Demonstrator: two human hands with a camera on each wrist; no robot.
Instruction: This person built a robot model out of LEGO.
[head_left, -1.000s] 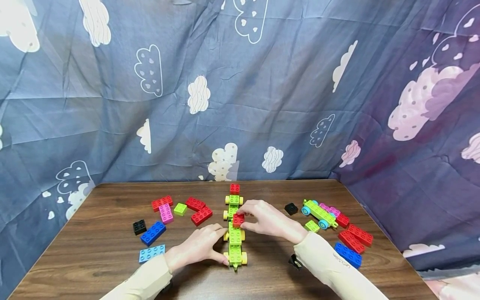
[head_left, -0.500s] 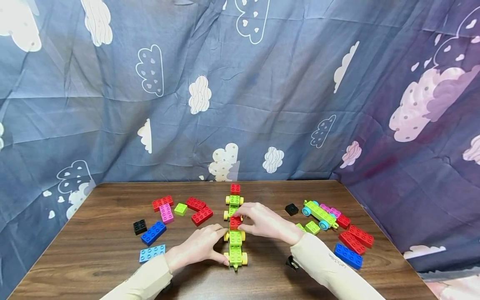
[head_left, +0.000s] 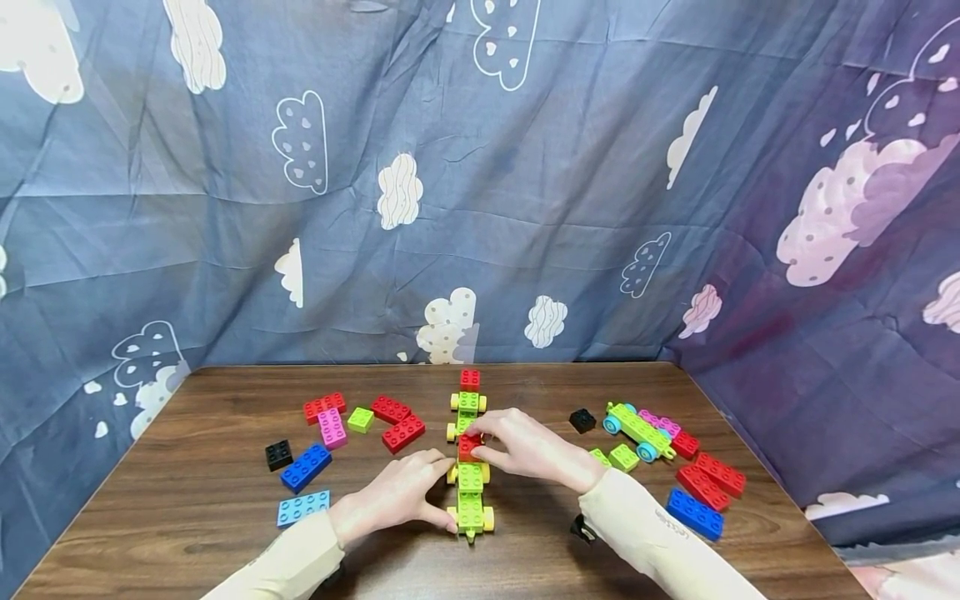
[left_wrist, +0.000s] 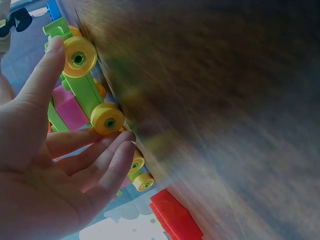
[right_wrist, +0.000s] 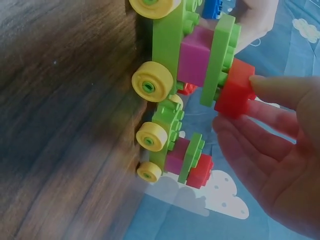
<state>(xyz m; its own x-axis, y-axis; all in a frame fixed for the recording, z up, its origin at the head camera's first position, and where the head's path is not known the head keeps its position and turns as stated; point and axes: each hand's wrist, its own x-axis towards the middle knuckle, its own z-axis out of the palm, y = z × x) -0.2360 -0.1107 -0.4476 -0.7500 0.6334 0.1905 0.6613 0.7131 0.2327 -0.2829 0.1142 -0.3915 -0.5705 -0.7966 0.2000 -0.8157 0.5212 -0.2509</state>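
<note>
Red brick (head_left: 470, 447) sat on top of the near green wagon (head_left: 470, 487) mid-table, seemingly just being pressed home. Right hand (head_left: 525, 446) pinched it with curled fingers; left hand (head_left: 393, 496) lay flat-fingered against the wagon's side. Two coupled wagons in the row, far wagon (head_left: 467, 402) already red-topped. A third wagon (head_left: 637, 427) waited right. Loose on the table (head_left: 187, 517): about seven red, three blue, two black.

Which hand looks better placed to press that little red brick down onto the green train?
Probably the right hand: its fingers already pinch the small red brick atop the green wheeled train. The left hand rests against the train's near car, seemingly steadying it.
</note>
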